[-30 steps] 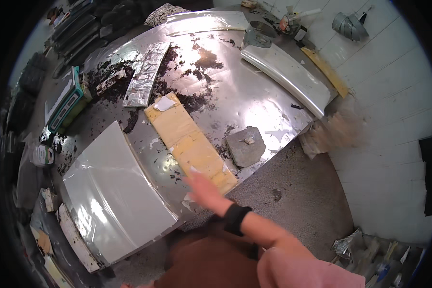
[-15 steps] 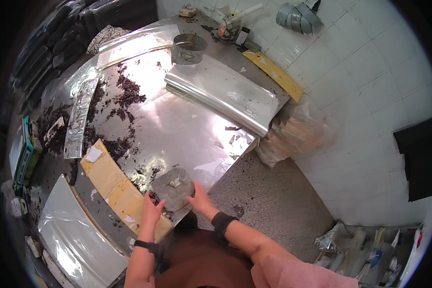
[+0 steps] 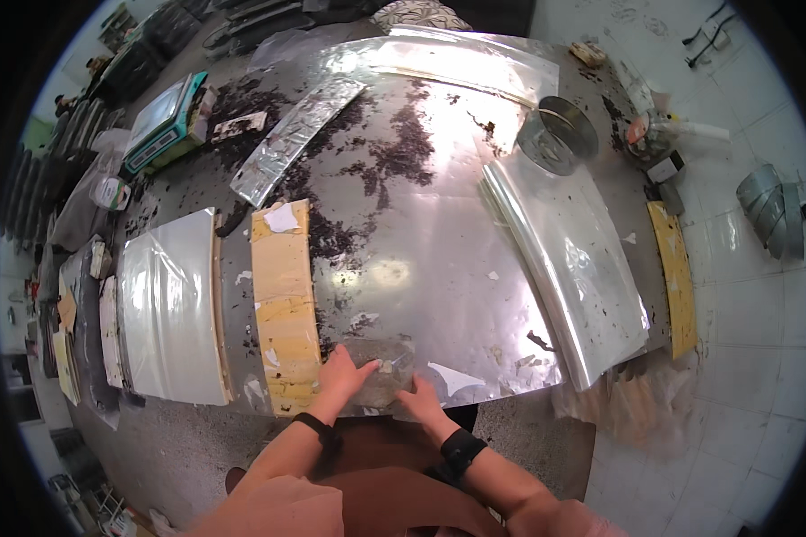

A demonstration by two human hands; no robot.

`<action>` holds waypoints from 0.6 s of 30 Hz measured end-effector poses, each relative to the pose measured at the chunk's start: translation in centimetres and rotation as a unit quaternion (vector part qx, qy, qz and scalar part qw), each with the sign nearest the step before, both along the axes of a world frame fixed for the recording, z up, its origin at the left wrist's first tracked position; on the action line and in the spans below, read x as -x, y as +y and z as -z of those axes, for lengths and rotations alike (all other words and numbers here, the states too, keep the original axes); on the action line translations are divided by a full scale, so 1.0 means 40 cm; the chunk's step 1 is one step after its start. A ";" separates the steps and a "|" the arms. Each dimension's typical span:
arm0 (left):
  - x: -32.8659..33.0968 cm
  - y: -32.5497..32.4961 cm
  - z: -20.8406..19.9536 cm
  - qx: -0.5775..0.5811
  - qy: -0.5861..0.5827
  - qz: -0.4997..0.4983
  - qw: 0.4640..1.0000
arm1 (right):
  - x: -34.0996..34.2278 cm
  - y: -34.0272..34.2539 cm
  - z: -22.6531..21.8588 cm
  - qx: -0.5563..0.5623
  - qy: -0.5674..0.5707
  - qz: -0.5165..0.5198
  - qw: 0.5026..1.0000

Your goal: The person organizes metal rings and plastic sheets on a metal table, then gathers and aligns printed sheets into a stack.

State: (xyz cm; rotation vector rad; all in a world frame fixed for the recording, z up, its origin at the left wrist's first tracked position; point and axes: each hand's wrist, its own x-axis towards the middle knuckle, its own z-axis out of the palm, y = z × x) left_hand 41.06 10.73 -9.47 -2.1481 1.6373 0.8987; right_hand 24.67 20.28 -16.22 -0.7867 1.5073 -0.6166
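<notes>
Head view shows me the grey slab [image 3: 381,383] between the left hand [image 3: 343,376] and right hand [image 3: 424,399], thumbs at its sides; whether either clamps it, I cannot tell. I judge it heavy, stiff, rough, best held by opposite edges.

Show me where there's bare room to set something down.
Mostly bare: the middle of the metal table, between the dark shreds and the clear plastic sheets, beyond the grey slab. Crowded: the left side, with a yellow board and foil strip, and the near edge, where the left hand and right hand flank the slab.
</notes>
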 end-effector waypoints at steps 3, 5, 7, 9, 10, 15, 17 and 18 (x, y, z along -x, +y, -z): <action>0.002 0.029 0.028 0.009 0.010 -0.035 0.999 | 0.001 -0.018 -0.028 0.027 0.140 -0.131 0.981; -0.035 0.066 0.065 0.038 -0.030 -0.058 0.997 | 0.000 -0.057 -0.050 0.012 0.110 -0.200 0.974; -0.010 0.062 0.046 0.037 -0.010 -0.089 0.995 | 0.025 -0.085 -0.044 0.038 0.085 -0.210 0.973; -0.055 0.075 0.090 0.037 0.020 -0.097 0.994 | 0.072 -0.125 -0.066 0.045 0.081 -0.218 0.972; -0.098 0.094 0.150 0.036 0.060 -0.128 0.989 | 0.090 -0.144 -0.078 0.057 0.070 -0.246 0.965; -0.051 0.021 0.058 0.040 0.063 -0.022 0.997 | 0.353 -0.116 -0.146 0.095 0.134 -0.202 0.965; -0.057 -0.010 0.056 0.163 0.067 0.015 0.984 | 0.526 -0.092 -0.136 0.099 0.166 -0.104 0.976; -0.063 -0.024 0.051 0.272 0.070 0.049 0.958 | 0.615 -0.092 -0.175 0.093 0.187 -0.039 0.977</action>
